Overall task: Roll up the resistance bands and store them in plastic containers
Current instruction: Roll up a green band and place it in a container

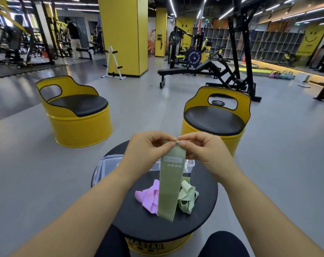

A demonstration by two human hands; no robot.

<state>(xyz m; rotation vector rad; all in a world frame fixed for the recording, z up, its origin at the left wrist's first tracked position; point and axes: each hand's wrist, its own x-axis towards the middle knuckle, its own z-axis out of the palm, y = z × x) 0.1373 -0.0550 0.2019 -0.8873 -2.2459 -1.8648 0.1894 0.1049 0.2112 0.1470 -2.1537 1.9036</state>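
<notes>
- Knees (222, 243) in dark fabric sit closest to me, either side of the yellow drum table (150, 246); its rim lettering reads "STAR", the start cut off.
- Both hands work at the table's twelve o'clock: my left hand (144, 147) and right hand (202, 147) pinch the top edge of the olive resistance band (171, 184), letting it hang straight, probably so the roll starts even.
- Its white label is too blurred to read.
- Loose pink bands (148, 198) lie at nine o'clock of the hanging strip, pale green bands (187, 198) at three.
- Clear plastic containers (109, 166) wait beyond, within easy reach.
- A weight plate (193, 57) far off reads "FITNESS".
</notes>
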